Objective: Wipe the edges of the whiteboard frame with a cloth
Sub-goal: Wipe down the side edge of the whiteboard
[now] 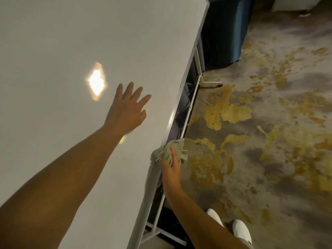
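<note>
The whiteboard (pixel 71 42) fills the left of the head view, with a bright light reflection on it. Its silver frame edge (pixel 186 69) runs diagonally from the top right down to the bottom middle. My left hand (pixel 127 108) lies flat on the board surface with fingers spread. My right hand (pixel 171 168) presses a bunched pale green cloth (pixel 172 150) against the frame edge, low on the board.
A white metal stand (pixel 193 103) with a foot (pixel 211 83) carries the board from behind. A dark blue bin (pixel 226 29) stands past the board's far end. The floor (pixel 269 141) is mottled grey and yellow. My white shoes (pixel 240 230) are at the bottom right.
</note>
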`<state>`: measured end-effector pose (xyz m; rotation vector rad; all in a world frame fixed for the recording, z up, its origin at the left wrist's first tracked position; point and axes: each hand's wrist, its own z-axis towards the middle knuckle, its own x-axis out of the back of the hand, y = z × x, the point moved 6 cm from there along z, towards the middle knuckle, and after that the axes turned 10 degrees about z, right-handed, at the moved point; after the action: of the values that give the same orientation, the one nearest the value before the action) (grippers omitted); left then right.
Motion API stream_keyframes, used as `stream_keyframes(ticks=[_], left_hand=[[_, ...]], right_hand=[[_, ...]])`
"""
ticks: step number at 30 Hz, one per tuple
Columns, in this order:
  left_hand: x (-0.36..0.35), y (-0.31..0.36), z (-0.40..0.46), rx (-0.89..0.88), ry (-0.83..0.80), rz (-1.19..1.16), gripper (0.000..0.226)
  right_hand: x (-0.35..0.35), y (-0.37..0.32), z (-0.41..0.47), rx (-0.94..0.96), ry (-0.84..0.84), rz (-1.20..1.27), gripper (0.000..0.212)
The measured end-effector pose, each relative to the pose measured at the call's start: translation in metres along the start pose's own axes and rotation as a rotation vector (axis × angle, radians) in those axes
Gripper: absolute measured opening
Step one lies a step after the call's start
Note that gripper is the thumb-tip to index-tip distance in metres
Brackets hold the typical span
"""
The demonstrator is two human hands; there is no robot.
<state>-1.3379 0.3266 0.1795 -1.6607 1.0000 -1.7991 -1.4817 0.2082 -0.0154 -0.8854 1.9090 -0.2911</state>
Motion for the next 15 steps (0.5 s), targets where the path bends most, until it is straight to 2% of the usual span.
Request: stream_keyframes(ticks=[4,6,11,15], left_hand=[[0.001,0.009,-0.024,0.014,-0.016,0.011,0.068],[0.002,0.016,-0.045,0.021,-0.014,0.014,0.069],[-0.006,0.023,-0.086,-0.005,-0.02,0.031,0.07],[-0.008,0.026,-0.108,-0.01,-0.032,0.025,0.071]], right_hand=[[-0.009,-0.005,-0.012,0.17,0.002,-0.403,0.074],[-0.005,-0.006,-0.016,0.194,0.0,-0.492,0.073],[0.0,-0.003,-0.024,0.227,0.014,-0.516,0.066],[0.014,0.002,-0.026,0.219,0.12,-0.368,0.049]])
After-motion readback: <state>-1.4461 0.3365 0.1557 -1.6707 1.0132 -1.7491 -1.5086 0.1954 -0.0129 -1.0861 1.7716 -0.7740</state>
